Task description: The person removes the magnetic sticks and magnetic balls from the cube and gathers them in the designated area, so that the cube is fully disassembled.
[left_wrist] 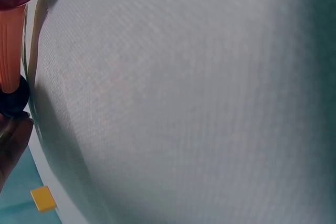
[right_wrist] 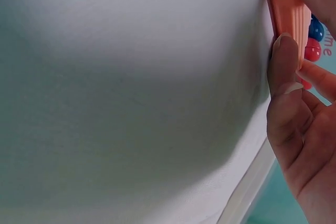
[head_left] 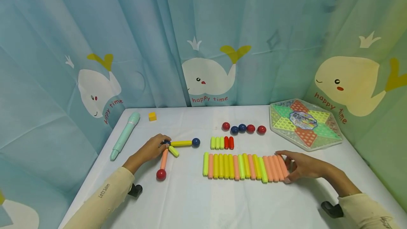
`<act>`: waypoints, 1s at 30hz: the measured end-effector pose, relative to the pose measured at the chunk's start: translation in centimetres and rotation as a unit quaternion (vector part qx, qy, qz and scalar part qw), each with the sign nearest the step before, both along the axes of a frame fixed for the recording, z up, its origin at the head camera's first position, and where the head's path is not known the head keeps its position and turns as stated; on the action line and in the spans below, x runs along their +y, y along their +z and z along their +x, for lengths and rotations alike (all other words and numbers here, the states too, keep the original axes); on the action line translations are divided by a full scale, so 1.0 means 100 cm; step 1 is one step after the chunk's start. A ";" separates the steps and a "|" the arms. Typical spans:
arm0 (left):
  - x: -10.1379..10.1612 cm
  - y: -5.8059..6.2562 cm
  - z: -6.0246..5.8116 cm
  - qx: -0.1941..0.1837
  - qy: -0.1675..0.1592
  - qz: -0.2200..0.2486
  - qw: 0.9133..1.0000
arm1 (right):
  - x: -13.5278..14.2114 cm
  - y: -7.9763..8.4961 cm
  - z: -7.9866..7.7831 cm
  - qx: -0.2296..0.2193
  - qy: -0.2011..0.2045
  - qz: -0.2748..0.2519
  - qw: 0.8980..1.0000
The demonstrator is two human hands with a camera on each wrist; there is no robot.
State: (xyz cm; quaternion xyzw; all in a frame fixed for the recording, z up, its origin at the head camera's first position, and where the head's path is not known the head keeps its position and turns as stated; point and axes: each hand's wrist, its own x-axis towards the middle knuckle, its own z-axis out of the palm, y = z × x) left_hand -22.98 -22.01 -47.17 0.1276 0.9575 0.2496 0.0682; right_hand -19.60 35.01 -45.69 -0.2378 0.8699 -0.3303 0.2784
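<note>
My left hand [head_left: 153,148] pinches a dark blue ball [left_wrist: 14,98] that joins several sticks. From that ball a yellow stick [head_left: 181,143] runs right to another blue ball [head_left: 195,142]. A short lime stick [head_left: 173,151] angles off beside it, and a pink stick [head_left: 164,159] leads toward me to a red ball [head_left: 161,174]. At the right end of a long row of pink, yellow and lime sticks [head_left: 225,166], my right hand [head_left: 306,165] holds the outermost pink stick [right_wrist: 287,11], thumb at its near end and a finger at its far end.
Behind the row lie short lime sticks [head_left: 217,143] and red sticks [head_left: 226,142], with red and blue balls [head_left: 242,128] farther back. A hexagonal game board [head_left: 286,130] lies at back right. A mint-green tube [head_left: 124,137] and yellow cube [head_left: 152,116] are at left.
</note>
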 end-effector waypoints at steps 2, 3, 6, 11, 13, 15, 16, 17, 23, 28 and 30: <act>0.000 0.000 0.000 0.000 0.000 0.000 1.000 | -0.001 -0.001 0.000 0.004 0.003 0.002 1.000; 0.000 0.000 0.000 0.000 0.000 0.000 1.000 | -0.002 -0.001 -0.001 0.006 0.004 0.001 1.000; 0.000 0.000 0.000 0.000 -0.002 -0.002 1.000 | -0.004 -0.002 -0.002 0.011 0.010 -0.006 1.000; 0.000 0.000 0.000 -0.001 0.002 -0.001 1.000 | -0.006 -0.005 -0.003 0.010 0.006 -0.009 1.000; 0.000 0.000 -0.001 -0.002 0.003 0.000 1.000 | -0.005 -0.003 -0.002 0.001 0.001 -0.011 1.000; 0.000 -0.001 -0.002 -0.002 0.002 0.000 1.000 | -0.002 0.001 -0.002 -0.006 -0.008 -0.014 1.000; 0.000 -0.001 -0.001 -0.004 0.001 0.001 1.000 | -0.001 0.004 -0.002 -0.008 -0.015 -0.018 1.000; 0.000 -0.001 -0.001 -0.004 0.000 0.002 1.000 | 0.001 0.007 -0.003 -0.005 -0.024 -0.021 0.999; -0.002 -0.002 0.000 0.001 -0.007 0.003 1.000 | -0.021 0.033 -0.014 0.115 -0.071 -0.063 0.989; -0.004 -0.003 -0.001 0.013 -0.016 0.009 1.000 | -0.088 0.051 -0.033 0.167 -0.059 -0.059 0.982; -0.003 -0.004 -0.002 0.012 -0.015 0.012 1.000 | -0.118 0.050 -0.045 0.172 -0.038 -0.063 0.982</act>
